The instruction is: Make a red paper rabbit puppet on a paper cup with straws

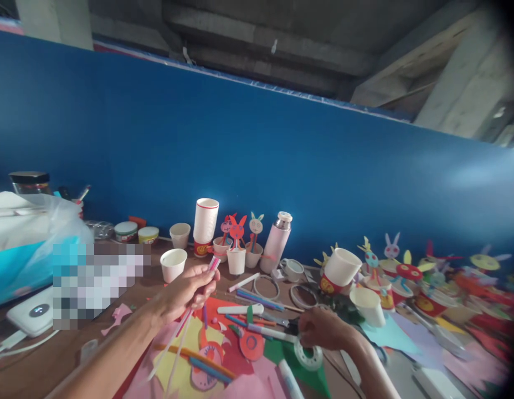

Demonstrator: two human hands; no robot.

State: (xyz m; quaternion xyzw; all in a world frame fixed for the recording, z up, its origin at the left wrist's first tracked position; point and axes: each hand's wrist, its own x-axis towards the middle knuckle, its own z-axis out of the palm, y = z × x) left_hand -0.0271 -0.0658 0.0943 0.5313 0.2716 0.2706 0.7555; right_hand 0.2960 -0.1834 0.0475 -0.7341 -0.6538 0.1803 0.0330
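Note:
My left hand [198, 288] is raised over the near middle of the table, fingers closed round a bundle of thin pink and white strips [182, 327] whose ends hang below it. To the right, my right hand [321, 328] reaches down with curled fingers beside a white tape roll [307, 354]; what it grips, if anything, is hidden. Dark-handled scissors [282, 321] lie just left of it. Under both hands are coloured paper sheets, a red paper piece with a round centre [251, 344], a pink paper face [207, 374] and several pens.
Paper cups [174, 265], a cup stack [206, 221], rabbit-figure cups [236, 260] and a pink thermos [276, 244] stand along the blue partition [240, 138]. More figure cups crowd the right. A white power bank [32, 313] and plastic bag [70, 221] lie left.

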